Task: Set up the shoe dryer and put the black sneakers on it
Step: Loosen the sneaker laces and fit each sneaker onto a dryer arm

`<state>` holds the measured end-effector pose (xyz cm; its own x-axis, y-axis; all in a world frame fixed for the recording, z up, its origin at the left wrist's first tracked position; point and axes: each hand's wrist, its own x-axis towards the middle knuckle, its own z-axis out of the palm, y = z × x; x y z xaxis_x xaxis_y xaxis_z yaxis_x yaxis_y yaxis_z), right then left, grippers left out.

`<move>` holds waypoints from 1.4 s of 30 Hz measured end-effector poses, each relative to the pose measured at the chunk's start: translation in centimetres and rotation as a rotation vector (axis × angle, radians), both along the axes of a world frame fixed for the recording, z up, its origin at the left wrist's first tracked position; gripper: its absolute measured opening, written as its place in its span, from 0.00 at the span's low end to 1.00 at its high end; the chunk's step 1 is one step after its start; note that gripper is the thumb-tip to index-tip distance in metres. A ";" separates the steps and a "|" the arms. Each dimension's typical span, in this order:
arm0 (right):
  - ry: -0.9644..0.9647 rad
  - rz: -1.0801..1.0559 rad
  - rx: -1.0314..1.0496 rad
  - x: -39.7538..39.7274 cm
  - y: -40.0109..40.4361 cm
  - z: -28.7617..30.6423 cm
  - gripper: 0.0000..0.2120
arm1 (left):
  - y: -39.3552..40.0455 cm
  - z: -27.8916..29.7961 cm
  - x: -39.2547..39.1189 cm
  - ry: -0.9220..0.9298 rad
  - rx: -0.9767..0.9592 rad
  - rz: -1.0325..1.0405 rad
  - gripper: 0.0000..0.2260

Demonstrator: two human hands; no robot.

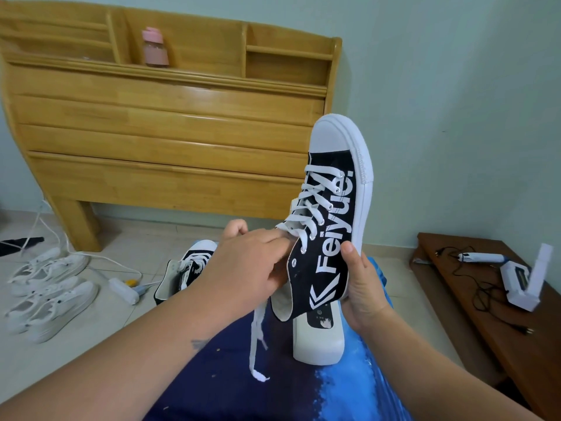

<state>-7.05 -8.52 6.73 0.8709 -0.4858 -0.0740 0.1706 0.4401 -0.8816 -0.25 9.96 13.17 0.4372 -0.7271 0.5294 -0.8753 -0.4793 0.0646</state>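
A black high-top sneaker with white laces, white sole and white lettering stands toe-up in front of me, its heel resting on my blue-clad lap. My right hand grips its sole side near the ankle. My left hand pinches the tongue and laces at the shoe's opening; one loose lace hangs down. The second black sneaker lies on the floor behind my left hand, partly hidden. A white shoe dryer with a black cord sits on the brown wooden bench at the right.
A wooden headboard leans against the wall, a pink bottle on its shelf. Two white sneakers lie on the tiled floor at left beside a white power strip and cables. A white tool lies on the bench.
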 end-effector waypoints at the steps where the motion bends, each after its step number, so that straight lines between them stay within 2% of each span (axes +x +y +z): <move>1: 0.000 0.006 0.013 0.0 0.1 -0.1 0.31 | 0.0 -0.3 -0.1 -0.008 0.010 0.002 0.12; 4: 0.003 0.031 0.058 0.2 0.6 -0.2 0.39 | -0.1 -0.7 -0.2 -0.042 0.017 0.020 0.24; 7: -0.019 0.079 0.065 0.5 1.1 -0.4 0.48 | -0.3 -0.6 -0.1 -0.091 -0.003 0.046 0.25; 12: -0.035 0.093 0.058 0.2 1.0 -0.6 0.49 | -0.1 -0.9 0.0 -0.150 -0.008 0.056 0.15; 14: -0.022 0.085 0.064 0.1 1.0 -0.7 0.48 | -0.1 -1.0 0.0 -0.096 -0.063 0.034 0.13; 17: -0.011 0.079 0.078 -0.2 1.2 -0.9 0.39 | -0.1 -0.7 -0.2 -0.003 -0.204 -0.007 0.13; 21: 0.012 0.081 0.064 -0.2 1.7 -0.8 0.48 | -0.2 -1.0 -0.1 0.090 -0.252 -0.014 0.20; 26: 0.018 0.057 0.061 -0.1 1.3 -1.0 0.35 | -0.5 -1.2 0.1 0.137 -0.236 0.006 0.22; 29: 0.038 0.031 0.022 -0.2 0.9 -1.2 0.32 | -0.3 -0.7 -0.1 0.101 -0.245 0.012 0.22; 32: 0.078 -0.017 -0.035 -0.5 0.5 -1.5 0.35 | 0.2 0.3 -0.3 0.042 -0.267 -0.003 0.18; 35: 0.098 -0.020 -0.065 -0.8 0.3 -1.7 0.36 | 0.9 1.5 0.1 -0.098 -0.149 -0.082 0.13; 38: 0.105 -0.023 -0.099 -0.9 0.1 -1.9 0.34 | 1.7 2.7 1.4 -0.293 -0.023 -0.084 0.17; 42: 0.094 -0.023 -0.104 -0.8 0.2 -1.8 0.33 | 2.2 3.1 2.0 -0.365 -0.040 -0.080 0.14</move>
